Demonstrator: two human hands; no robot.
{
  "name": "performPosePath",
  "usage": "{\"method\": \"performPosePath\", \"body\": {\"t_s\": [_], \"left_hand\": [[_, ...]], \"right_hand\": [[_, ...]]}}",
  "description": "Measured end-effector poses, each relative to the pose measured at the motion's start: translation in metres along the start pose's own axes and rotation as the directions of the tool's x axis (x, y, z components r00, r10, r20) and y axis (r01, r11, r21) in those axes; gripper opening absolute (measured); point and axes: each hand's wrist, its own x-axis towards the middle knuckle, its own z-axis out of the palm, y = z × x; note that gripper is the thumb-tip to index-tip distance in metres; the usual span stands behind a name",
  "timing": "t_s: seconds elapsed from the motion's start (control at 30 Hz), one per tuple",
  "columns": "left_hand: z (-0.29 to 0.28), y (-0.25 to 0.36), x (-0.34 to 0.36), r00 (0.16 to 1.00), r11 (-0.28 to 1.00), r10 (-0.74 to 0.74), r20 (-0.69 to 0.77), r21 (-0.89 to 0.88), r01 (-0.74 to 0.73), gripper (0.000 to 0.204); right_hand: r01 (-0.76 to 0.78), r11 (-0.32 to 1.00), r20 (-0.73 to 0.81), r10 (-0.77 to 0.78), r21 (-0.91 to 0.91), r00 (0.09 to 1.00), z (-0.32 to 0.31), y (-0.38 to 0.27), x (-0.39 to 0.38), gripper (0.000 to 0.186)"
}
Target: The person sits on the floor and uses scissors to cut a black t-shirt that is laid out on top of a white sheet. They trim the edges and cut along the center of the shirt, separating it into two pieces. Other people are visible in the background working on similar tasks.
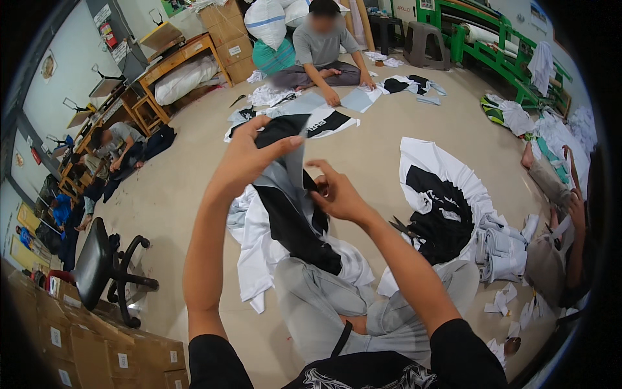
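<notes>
- From my remote seat I see the left hand [249, 152] at 10 o'clock, thumb and fingers closed round the upper end of the black-and-grey cloth [295, 230]
- The right hand [342, 196] is just off centre toward 3 o'clock, half curled at the edge of that cloth; I cannot tell whether it pinches it
- The cloth hangs from the left hand, just below centre, its black part reaching down toward the lap, with white fabric [256, 266] beside it at 8 o'clock
- At 3 o'clock I have a gathered white-and-black garment [447, 194] on the floor, with pale print on its black part
- Dark scissors [403, 227] lie near the right forearm, between 3 and 4 o'clock
- White lettering [316, 126] stands out on a black panel at 12 o'clock, before a seated co-worker [324, 48]
- I find printed white labels [56, 336] on the brown cartons [97, 353] at 8 o'clock, too small for me to read surely
- Another label marks the stacked boxes [230, 32] at 11 o'clock
- A white graphic [353, 378] runs across the wearer's black shirt [217, 363] at 6 o'clock
</notes>
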Motion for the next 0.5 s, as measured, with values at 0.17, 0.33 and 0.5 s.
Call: {"method": "performPosePath", "body": {"t_s": [0.17,0.33,0.5], "left_hand": [[-0.050,-0.030,-0.016,0.952,0.900,0.298,0.061,0.314,-0.302,0.049],[-0.038,-0.071,-0.026,0.994,0.863,0.094,-0.050,0.501,-0.057,0.027],[0.041,-0.205,0.003,0.965,0.963,0.162,-0.207,0.247,-0.109,0.036]], "right_hand": [[0.110,0.949,-0.274,-0.195,-0.296,0.942,-0.072,-0.009,0.018,0.032],[0.127,0.971,-0.166,-0.162,-0.204,0.973,-0.113,-0.108,0.017,0.034],[0.318,0.948,-0.059,-0.317,0.013,0.947,-0.147,-0.178,0.016,0.031]]}}
